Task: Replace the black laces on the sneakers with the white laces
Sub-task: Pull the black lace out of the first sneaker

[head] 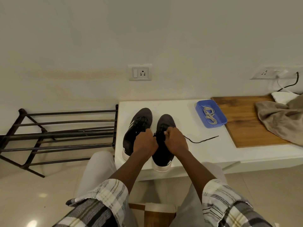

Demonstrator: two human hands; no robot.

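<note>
Our left grip (145, 142) and right grip (176, 141) both clench the black cord lace (199, 142) over the right-hand black fabric sneaker (165, 122), its free end trailing rightward.

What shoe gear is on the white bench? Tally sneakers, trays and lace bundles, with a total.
Black sneakers: 2
Blue tray: 1
Bundle of white laces: 1
Total: 4

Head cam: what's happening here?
A person is unlacing the right sneaker: the left hand and right hand both grip its black lace, one end trailing loose on the table. The left sneaker is still laced black. The white laces sit untouched in the blue tray.
</note>
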